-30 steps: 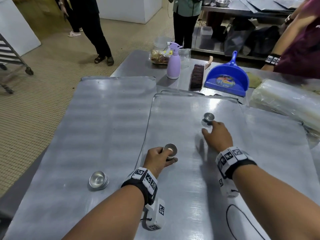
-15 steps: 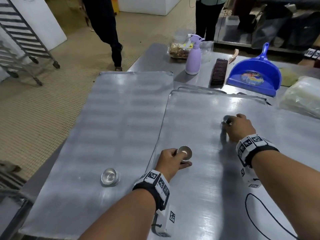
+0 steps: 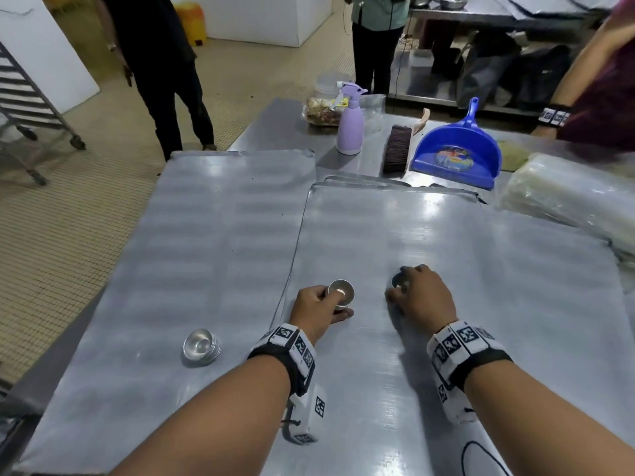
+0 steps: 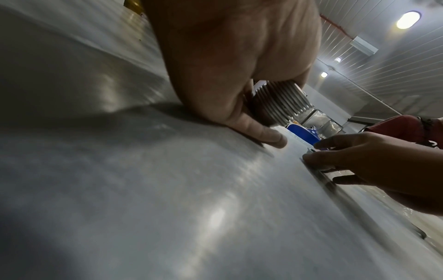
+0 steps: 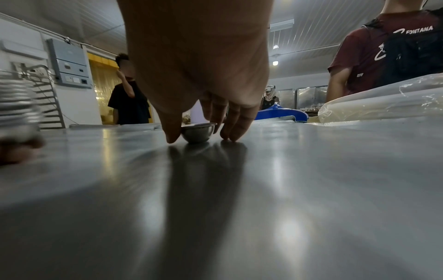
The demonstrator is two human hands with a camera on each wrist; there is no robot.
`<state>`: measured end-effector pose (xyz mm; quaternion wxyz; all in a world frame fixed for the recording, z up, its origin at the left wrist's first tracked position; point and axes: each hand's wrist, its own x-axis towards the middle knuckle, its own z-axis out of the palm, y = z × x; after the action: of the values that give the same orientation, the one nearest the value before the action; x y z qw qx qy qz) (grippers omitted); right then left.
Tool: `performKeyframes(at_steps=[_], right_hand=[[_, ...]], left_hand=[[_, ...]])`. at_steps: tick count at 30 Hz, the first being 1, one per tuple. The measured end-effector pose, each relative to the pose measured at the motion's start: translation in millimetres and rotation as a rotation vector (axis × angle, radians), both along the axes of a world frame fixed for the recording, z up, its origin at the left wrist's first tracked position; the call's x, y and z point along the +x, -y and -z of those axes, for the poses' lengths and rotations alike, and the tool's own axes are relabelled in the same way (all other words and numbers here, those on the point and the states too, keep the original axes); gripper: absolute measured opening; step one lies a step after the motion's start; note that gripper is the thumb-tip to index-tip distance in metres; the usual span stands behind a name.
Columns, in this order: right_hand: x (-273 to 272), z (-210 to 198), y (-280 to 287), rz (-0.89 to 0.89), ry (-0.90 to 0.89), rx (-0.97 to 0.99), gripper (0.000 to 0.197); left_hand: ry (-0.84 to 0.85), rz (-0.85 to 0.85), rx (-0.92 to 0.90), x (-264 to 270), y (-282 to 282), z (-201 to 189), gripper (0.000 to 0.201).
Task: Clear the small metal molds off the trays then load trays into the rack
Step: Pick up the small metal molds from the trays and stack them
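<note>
The left hand (image 3: 314,305) grips a tall stack of molds (image 3: 341,294) on the right tray (image 3: 481,255), thumb and fingers curled round its ribbed side. The right hand (image 3: 424,297) pinches a single mold (image 5: 197,132) just beside it, fingertips (image 5: 236,135) touching the tray. A shorter stack (image 3: 201,347) sits on the left tray (image 3: 192,235). The rack (image 3: 20,108) stands at far left.

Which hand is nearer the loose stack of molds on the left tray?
Left. The left hand, gripping its own mold stack, is just right of the loose stack; the right hand is farther right, around a single mold.
</note>
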<state>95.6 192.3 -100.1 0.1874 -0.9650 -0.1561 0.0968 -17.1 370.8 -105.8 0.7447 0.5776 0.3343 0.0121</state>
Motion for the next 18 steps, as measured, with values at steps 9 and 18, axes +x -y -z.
performKeyframes(at_steps=[9, 18], right_hand=[[-87.4, -9.0, 16.9, -0.029, -0.089, 0.084, 0.044], [-130.3, -46.8, -14.6, -0.124, -0.059, 0.418, 0.06]], left_hand=[[0.01, 0.012, 0.045, -10.1, 4.8, -15.2, 0.016], [-0.002, -0.033, 0.017, -63.3, 7.0, -23.6, 0.015]])
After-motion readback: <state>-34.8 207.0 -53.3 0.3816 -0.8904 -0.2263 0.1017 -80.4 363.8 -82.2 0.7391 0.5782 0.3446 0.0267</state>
